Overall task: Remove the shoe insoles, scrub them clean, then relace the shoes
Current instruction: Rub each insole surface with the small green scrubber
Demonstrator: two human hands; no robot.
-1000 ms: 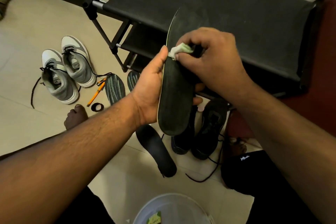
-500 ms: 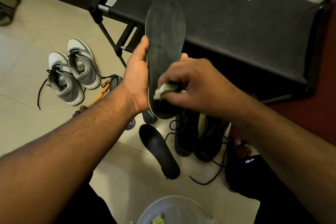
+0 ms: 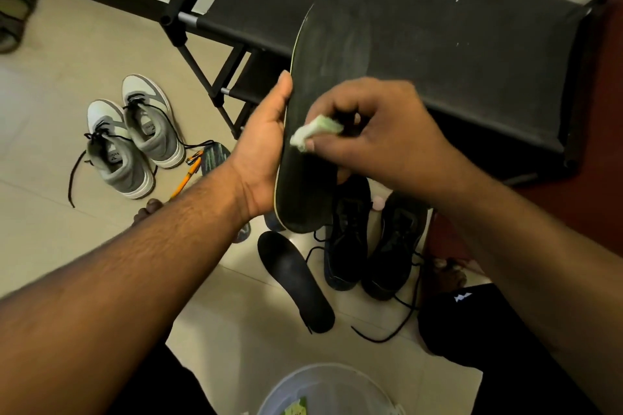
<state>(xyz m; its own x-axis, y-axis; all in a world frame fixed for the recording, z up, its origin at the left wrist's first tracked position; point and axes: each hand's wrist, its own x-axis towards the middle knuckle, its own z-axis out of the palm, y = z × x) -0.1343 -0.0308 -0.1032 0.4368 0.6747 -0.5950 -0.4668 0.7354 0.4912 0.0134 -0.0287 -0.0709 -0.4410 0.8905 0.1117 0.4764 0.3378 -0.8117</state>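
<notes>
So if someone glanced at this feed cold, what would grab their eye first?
The long black insole held upright mid-frame by the left hand, with the right hand pinching a pale green cloth against it. Next, the grey-and-white sneakers on the floor to the left, laces trailing.

A black insole [image 3: 323, 84] with a pale edge stands nearly upright in the air, its broad face toward the camera, with a small whitish-green cloth [image 3: 315, 130] pressed against its middle. A second black insole [image 3: 296, 280] lies flat on the floor just left of two black shoes [image 3: 371, 239], which sit side by side with loose laces trailing. Well to the left stand two grey-and-white shoes [image 3: 131, 138], laced, with lace ends spread on the floor. A patterned insole [image 3: 214, 158] lies just right of them, partly hidden.
</notes>
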